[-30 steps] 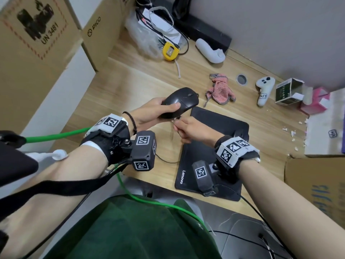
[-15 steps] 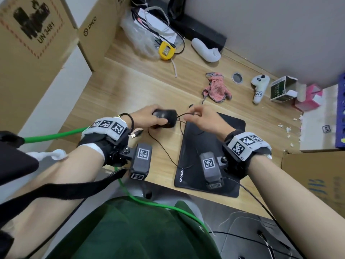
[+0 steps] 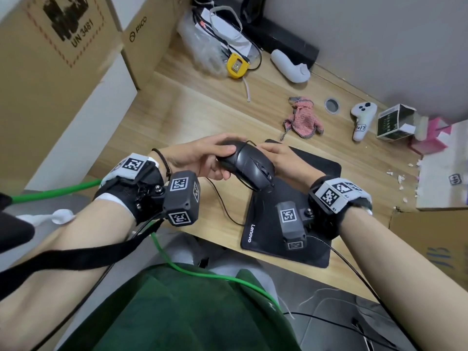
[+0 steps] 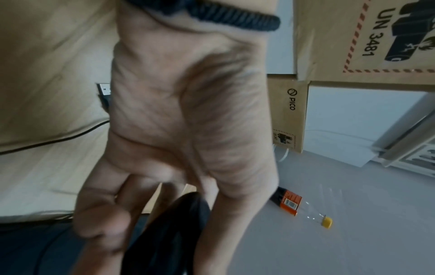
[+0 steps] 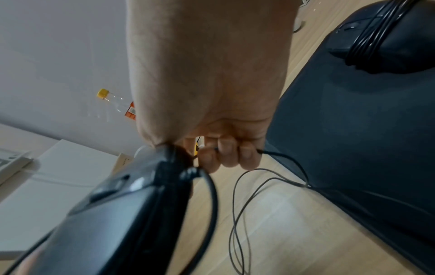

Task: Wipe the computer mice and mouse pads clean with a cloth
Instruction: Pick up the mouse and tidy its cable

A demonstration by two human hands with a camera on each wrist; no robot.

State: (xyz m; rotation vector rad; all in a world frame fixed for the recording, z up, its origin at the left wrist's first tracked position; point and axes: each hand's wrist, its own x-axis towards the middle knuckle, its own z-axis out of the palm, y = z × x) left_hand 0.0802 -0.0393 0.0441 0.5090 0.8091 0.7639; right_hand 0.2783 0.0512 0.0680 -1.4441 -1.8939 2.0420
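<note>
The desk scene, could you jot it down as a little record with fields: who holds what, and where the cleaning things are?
left hand: grips the black mouse, lifted off the desk
right hand: holds the mouse's cable in curled fingers
mouse pad: black, flat on the desk, under the right wrist
second mouse: on the pad, cable wrapped around it
cloth: pink, crumpled, lying untouched beyond the pad

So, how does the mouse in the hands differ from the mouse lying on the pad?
The held mouse is up in the left hand; the second mouse lies on the mouse pad, untouched. The held mouse's cable trails loose, pinched by the right hand; the second mouse's is wound round its body. Both are black and wired.
</note>
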